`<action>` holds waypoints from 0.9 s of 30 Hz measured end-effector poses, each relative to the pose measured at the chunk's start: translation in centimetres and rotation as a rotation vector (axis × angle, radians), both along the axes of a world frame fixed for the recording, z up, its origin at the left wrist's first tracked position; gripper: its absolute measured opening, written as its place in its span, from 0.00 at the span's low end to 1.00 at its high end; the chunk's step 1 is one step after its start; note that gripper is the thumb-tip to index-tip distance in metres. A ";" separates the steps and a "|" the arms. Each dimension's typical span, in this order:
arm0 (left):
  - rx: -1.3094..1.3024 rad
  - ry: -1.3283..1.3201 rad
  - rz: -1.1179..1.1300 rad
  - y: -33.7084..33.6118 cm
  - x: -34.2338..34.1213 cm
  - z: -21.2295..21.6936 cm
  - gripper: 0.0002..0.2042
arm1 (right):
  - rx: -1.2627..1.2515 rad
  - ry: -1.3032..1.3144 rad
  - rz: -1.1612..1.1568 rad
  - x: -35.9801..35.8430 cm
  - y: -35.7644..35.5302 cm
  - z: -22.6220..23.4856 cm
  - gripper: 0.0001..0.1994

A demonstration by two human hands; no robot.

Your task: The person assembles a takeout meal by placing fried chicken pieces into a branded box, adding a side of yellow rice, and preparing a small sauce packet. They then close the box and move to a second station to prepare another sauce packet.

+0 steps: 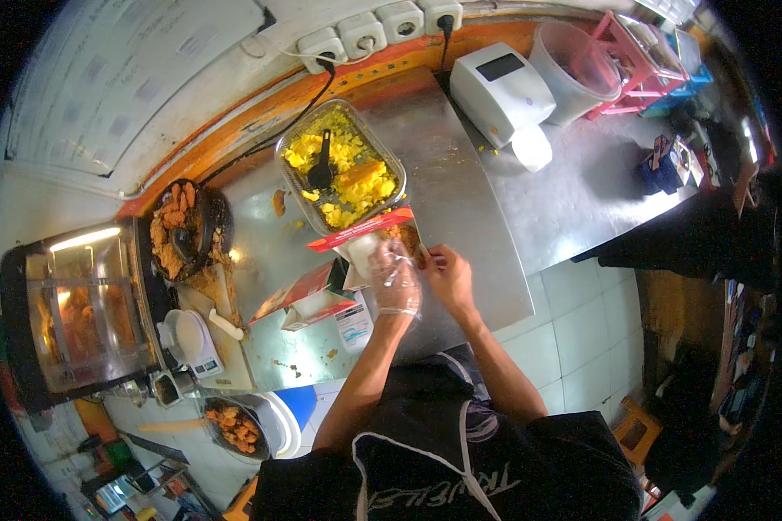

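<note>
My left hand wears a clear plastic glove and rests on the steel counter, its fingers curled down over a small food box with a red lid edge. The fingers press on the white inside of the box; I cannot tell whether they pinch anything in it. My right hand is bare and lies just to the right of the left hand, touching the right side of the same box. Its fingers are drawn together at the box edge, but what they pinch, if anything, is hidden by the left hand.

The food box sits at the near end of the counter, directly in front of me and just near of a clear tub of yellow food. A black scoop stands in that tub.

To the left of my hands, a second red and white box lies open on the counter. Farther left stands a dark bowl of fried pieces, and near of it a small white scale. At the far left is a glass warming cabinet with a lit interior. Another bowl of fried pieces sits at the near left.

At the far right of the counter stand a white printer and a clear plastic bucket. A row of wall sockets runs along the far wall.
</note>
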State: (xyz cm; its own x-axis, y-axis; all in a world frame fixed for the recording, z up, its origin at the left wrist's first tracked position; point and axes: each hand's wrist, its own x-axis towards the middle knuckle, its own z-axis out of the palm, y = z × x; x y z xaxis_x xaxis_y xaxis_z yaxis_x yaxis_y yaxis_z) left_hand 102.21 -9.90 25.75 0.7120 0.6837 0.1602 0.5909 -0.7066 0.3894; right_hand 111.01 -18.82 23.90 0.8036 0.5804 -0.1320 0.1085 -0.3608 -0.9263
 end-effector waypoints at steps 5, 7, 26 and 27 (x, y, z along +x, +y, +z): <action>-0.040 -0.130 -0.154 -2.0 -0.4 0.8 0.20 | 0.000 -0.015 0.048 0.4 -0.2 0.7 0.07; -0.113 -0.220 -0.151 -2.6 -2.8 3.3 0.20 | 0.018 0.016 0.084 0.4 -0.5 0.8 0.09; -0.231 0.541 0.515 42.9 -35.7 9.3 0.47 | -0.124 -0.171 -0.352 -11.6 -4.2 4.3 0.12; -0.126 0.566 0.442 44.4 -36.2 7.6 0.50 | -0.176 -0.190 -0.364 -13.6 -3.3 5.2 0.12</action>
State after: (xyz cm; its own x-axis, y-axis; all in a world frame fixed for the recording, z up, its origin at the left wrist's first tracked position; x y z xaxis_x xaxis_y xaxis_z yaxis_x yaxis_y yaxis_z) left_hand 66.00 34.45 33.39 0.3157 0.9154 -0.2497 0.9455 -0.3255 0.0020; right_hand 97.39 -22.12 29.15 0.9709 0.2374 -0.0333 0.1081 -0.5574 -0.8232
